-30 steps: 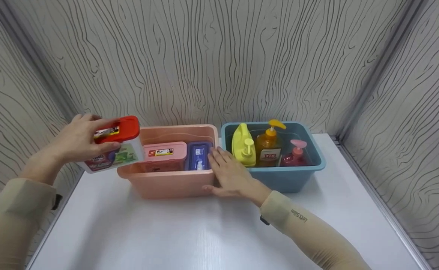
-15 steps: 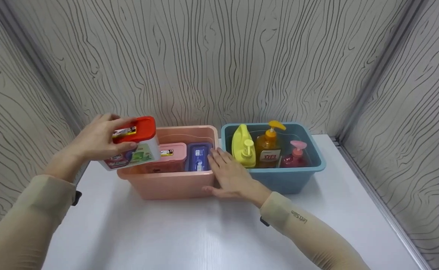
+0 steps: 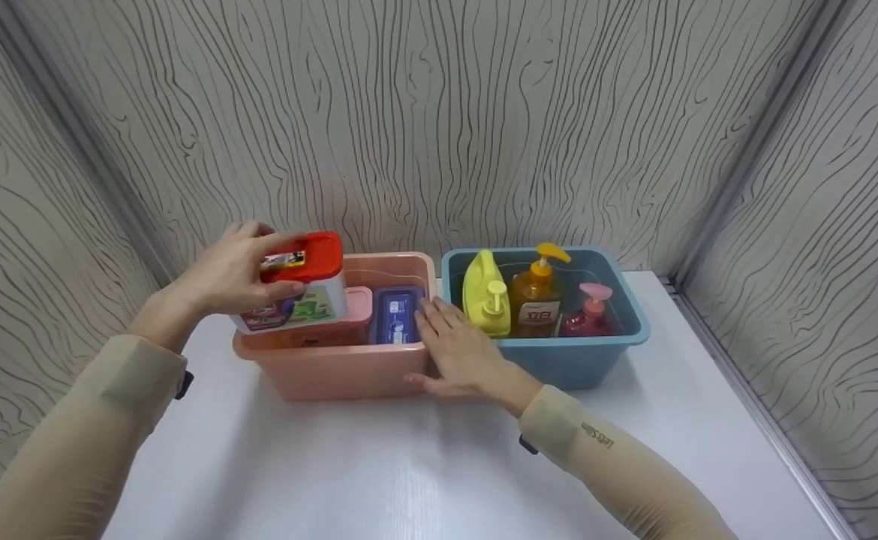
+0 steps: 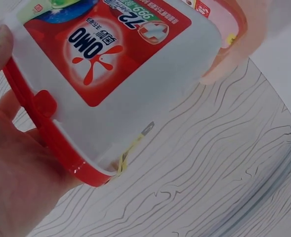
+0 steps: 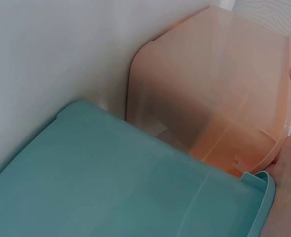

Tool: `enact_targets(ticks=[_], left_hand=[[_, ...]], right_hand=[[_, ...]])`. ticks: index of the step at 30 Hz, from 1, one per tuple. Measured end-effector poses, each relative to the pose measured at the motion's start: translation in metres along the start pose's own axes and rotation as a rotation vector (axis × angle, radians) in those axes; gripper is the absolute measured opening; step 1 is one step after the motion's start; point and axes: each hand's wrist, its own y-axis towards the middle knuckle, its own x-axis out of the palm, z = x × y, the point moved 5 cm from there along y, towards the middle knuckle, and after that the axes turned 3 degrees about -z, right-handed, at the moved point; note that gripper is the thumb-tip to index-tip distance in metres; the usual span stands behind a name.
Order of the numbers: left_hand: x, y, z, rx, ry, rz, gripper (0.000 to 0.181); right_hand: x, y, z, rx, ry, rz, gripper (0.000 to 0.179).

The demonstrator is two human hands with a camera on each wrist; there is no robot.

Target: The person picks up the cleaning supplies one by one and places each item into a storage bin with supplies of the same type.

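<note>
By its red lid, my left hand grips a white tub of laundry detergent over the left part of the pink bin. The tub tilts slightly, and its red OMO label shows in the left wrist view. Fingers and thumb spread, my right hand rests at the pink bin's right rim, close to the blue-green bin. Inside the pink bin are a pink lidded box, partly hidden by the tub, and a dark blue lidded box.
The blue-green bin holds a yellow jug with a pump, an amber pump bottle and a red bottle with a pink pump. Both bins stand side by side on a white table, close to a wood-grain wall.
My left hand has carried the detergent tub to the right, from beside the pink bin's left edge to over its left part. The right hand has stayed in place.
</note>
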Motion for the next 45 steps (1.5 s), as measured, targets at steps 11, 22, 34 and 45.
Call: enact_targets(ticks=[11, 22, 34, 45], left_hand=[[0.014, 0.015, 0.01, 0.025, 0.013, -0.012, 0.079], [0.037, 0.023, 0.008, 0.024, -0.051, -0.032, 0.079], [0.053, 0.025, 0.005, 0.026, -0.076, -0.058, 0.079], [0.065, 0.026, -0.004, 0.021, -0.074, -0.114, 0.08]], right_hand=[[0.0, -0.001, 0.0, -0.002, 0.02, -0.005, 0.114], [0.0, 0.0, -0.001, -0.007, 0.001, -0.006, 0.114], [-0.002, 0.0, -0.001, -0.007, -0.038, -0.006, 0.118], [-0.003, 0.0, -0.001, -0.023, -0.047, 0.017, 0.116]])
